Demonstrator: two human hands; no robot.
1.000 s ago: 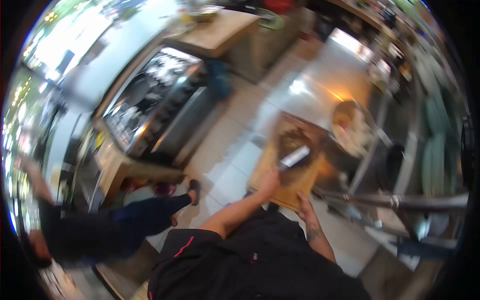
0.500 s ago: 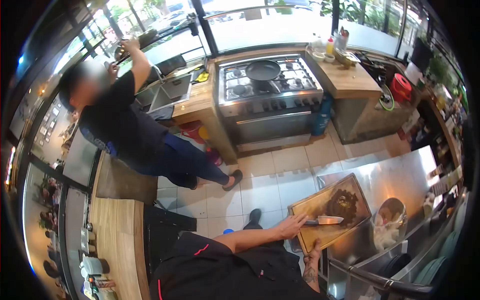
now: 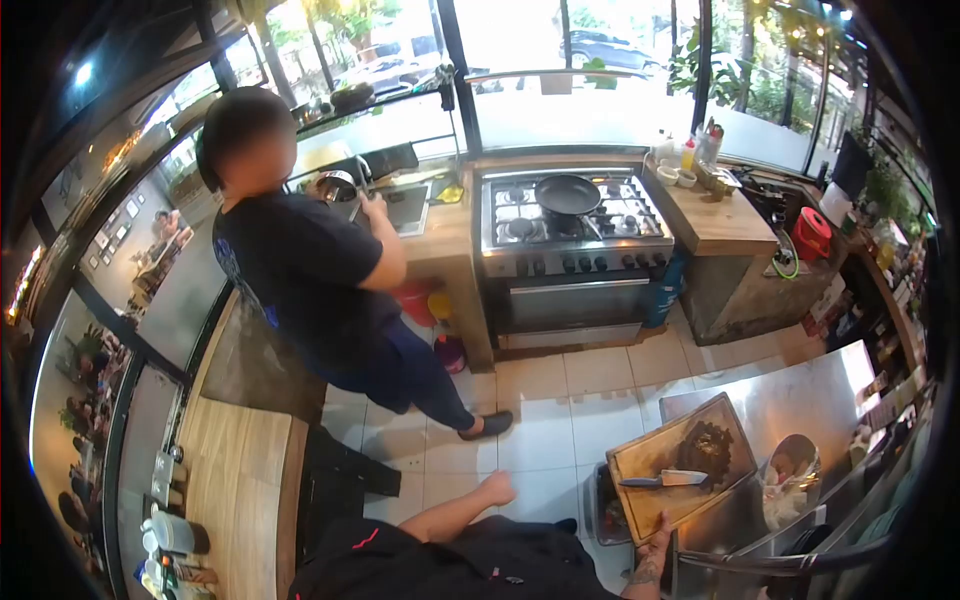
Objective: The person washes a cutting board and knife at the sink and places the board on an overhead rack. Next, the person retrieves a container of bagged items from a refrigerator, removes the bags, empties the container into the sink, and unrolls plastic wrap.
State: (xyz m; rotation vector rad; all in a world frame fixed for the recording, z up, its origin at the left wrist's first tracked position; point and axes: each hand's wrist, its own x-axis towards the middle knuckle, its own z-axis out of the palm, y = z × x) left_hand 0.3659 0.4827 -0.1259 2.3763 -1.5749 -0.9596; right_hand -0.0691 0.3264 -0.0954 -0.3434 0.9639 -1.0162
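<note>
rectangular wooden cutting board (image 3: 655,510): overlapping a corner of the shiny stainless-steel counter (image 3: 790,395); propped or held up, cannot tell.
bare right hand (image 3: 656,541): clamped on the board's near edge.
bare left hand (image 3: 495,488): well apart from the board, to its left, curled loosely together, seemingly empty.
steel-bladed, dark-handled knife (image 3: 683,478): laid flat on the board, beside the heap.
dark heap of small food pieces (image 3: 707,450): on the board's far right part.
progress, judged: food apparently cut and gathered, knife put down; heap not yet off the board.
</note>
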